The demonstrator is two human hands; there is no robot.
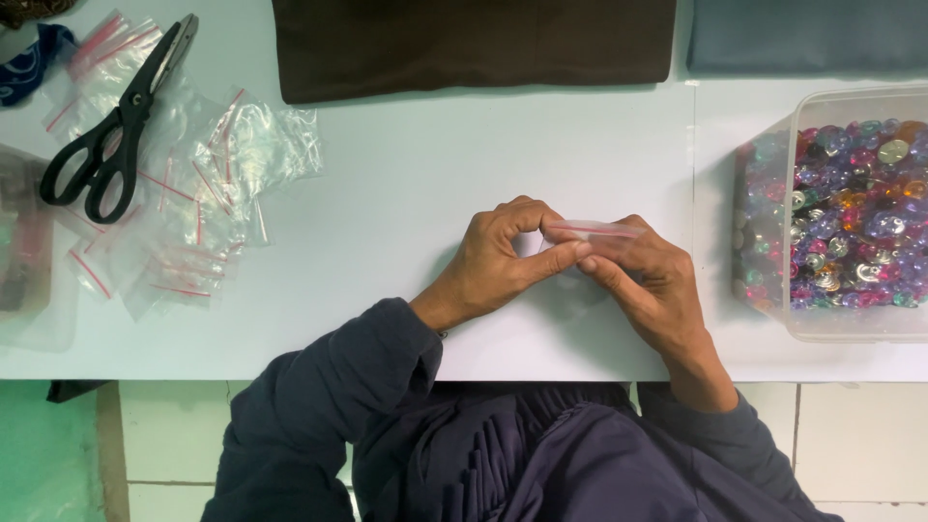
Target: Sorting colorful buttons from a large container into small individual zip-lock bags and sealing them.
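Observation:
Over the middle of the white table (pixel 406 193), both my hands meet on a small clear zip bag (pixel 594 230) with a red seal strip. My left hand (pixel 507 256) pinches the bag's left end between thumb and fingers. My right hand (pixel 648 280) holds the right end, and its fingers cover most of the bag. What the bag holds is hidden. Just right of my hands stands a clear plastic tub (pixel 851 329) full of colourful beads and shiny round pieces (pixel 851 213).
A pile of empty clear zip bags (pixel 193 203) lies at the left with black scissors (pixel 116 126) on top. Folded brown cloth (pixel 474 43) and grey cloth (pixel 807 34) lie along the far edge. The table's near edge runs just above my lap.

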